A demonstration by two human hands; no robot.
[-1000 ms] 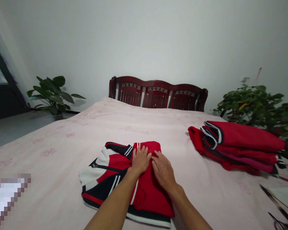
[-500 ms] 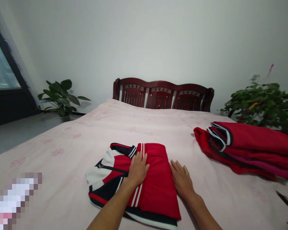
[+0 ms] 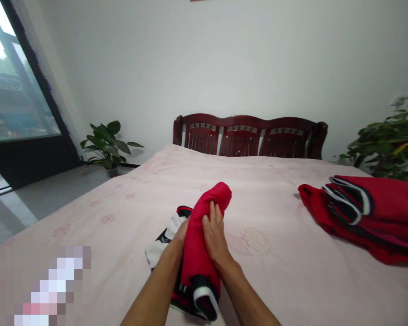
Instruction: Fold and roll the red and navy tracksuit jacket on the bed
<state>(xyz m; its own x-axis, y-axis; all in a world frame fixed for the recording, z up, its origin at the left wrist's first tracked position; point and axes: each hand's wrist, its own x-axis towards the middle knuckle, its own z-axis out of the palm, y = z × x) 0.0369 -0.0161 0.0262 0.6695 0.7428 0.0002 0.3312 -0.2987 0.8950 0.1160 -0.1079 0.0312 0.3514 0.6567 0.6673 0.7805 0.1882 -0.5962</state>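
Lifting a folded red, black and white jacket (image 3: 199, 253) off the pink bed (image 3: 275, 253), the left hand (image 3: 181, 233) and right hand (image 3: 215, 235) clasp it between them. Its folding looks finished; it is not yet with the stack of red clothes (image 3: 370, 213) lying well apart on the right.

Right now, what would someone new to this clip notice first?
First, the bright red jacket raised off the pink bed in the middle foreground, pressed between the left hand and right hand. Next, the stack of red garments at the bed's right edge. Beyond them, a dark wooden headboard stands against the white wall, with a potted plant on the floor at left.
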